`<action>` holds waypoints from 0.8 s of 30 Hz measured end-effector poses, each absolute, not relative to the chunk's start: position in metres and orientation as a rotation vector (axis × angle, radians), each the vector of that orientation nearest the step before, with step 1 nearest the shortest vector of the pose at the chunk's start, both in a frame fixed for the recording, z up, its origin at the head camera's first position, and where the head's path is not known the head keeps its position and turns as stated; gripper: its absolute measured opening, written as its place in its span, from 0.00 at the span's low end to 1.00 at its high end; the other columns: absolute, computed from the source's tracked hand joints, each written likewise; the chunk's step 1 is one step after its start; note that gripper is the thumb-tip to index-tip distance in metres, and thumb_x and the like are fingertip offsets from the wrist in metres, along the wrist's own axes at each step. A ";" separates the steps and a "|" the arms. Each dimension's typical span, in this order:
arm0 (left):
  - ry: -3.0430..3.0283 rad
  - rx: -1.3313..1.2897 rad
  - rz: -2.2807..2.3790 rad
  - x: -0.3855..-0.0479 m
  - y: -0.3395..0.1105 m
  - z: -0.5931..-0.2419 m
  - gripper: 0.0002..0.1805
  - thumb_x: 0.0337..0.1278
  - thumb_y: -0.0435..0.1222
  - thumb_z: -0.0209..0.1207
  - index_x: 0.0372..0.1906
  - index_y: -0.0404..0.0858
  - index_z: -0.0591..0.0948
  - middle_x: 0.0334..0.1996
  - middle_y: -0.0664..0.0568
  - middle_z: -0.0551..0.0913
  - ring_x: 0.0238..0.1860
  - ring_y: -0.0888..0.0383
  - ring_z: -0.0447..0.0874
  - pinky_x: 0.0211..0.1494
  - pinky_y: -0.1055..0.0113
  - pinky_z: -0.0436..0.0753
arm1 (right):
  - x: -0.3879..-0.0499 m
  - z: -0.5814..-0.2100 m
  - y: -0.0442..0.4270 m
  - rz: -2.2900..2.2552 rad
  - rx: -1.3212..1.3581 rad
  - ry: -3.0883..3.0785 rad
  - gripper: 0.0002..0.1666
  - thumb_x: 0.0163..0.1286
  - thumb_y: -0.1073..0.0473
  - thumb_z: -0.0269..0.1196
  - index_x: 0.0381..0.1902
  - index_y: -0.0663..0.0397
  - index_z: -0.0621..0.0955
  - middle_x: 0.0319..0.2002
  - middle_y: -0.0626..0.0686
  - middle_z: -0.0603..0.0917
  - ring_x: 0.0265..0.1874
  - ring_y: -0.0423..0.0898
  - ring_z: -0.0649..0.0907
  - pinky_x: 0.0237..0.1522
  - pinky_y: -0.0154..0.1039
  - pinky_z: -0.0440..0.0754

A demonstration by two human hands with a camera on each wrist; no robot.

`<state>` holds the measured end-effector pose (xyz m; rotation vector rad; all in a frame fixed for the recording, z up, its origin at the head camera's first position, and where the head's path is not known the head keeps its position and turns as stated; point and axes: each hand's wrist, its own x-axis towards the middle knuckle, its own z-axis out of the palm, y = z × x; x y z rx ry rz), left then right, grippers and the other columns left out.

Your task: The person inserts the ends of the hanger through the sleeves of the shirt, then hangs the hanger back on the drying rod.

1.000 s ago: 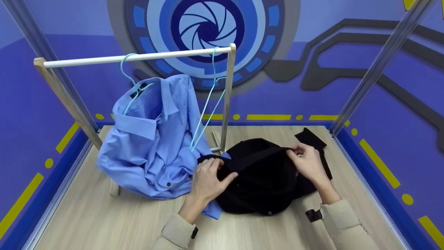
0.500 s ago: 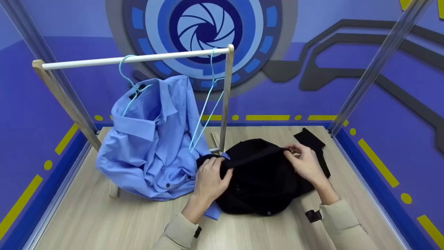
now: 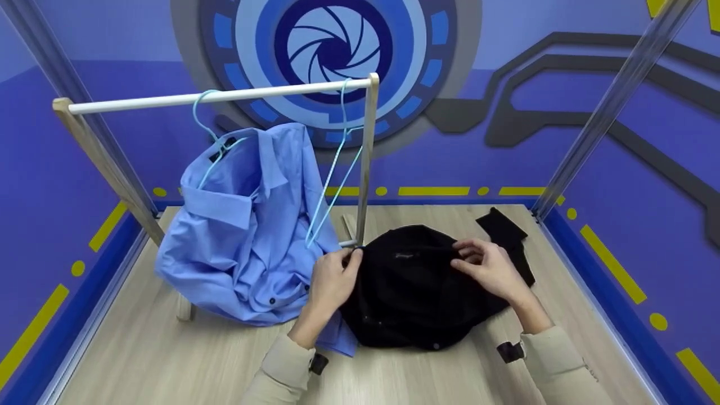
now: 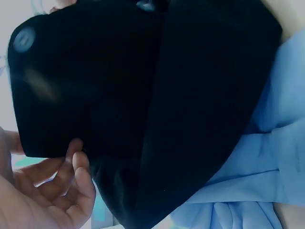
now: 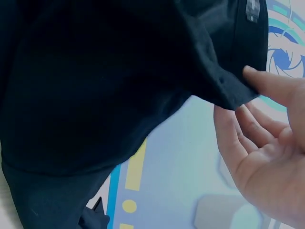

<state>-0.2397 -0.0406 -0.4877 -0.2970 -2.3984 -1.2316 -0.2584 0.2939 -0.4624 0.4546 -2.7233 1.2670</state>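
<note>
A black shirt (image 3: 416, 298) lies bunched on the tabletop, its upper edge raised between my two hands. My left hand (image 3: 332, 281) pinches the left corner of that edge between thumb and fingers; a button (image 4: 24, 39) shows on the cloth in the left wrist view. At the other end my right hand (image 3: 489, 270) pinches the edge, with a small label (image 5: 253, 10) inside it in the right wrist view. To the left, a blue shirt (image 3: 225, 259) hangs on a light-blue hanger (image 3: 205, 118).
A rack with a white rail (image 3: 270, 90) and wooden posts stands at the left. A second light-blue hanger (image 3: 340, 163) hangs at its right end. One black sleeve (image 3: 502, 226) stretches toward the back right. Patterned walls enclose the wooden tabletop (image 3: 405, 382).
My left hand has shifted its hold up onto the shirt's corner. My right hand has moved slightly left and down, and the shirt's upper edge now runs straighter between them.
</note>
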 end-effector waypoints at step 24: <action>-2.535 -0.117 -1.300 -0.260 -0.054 -0.492 0.14 0.70 0.47 0.61 0.42 0.41 0.89 0.29 0.56 0.84 0.32 0.52 0.83 0.43 0.51 0.81 | -0.263 -0.457 0.296 1.608 0.301 -2.681 0.17 0.68 0.62 0.72 0.48 0.71 0.84 0.42 0.59 0.88 0.28 0.44 0.84 0.29 0.37 0.83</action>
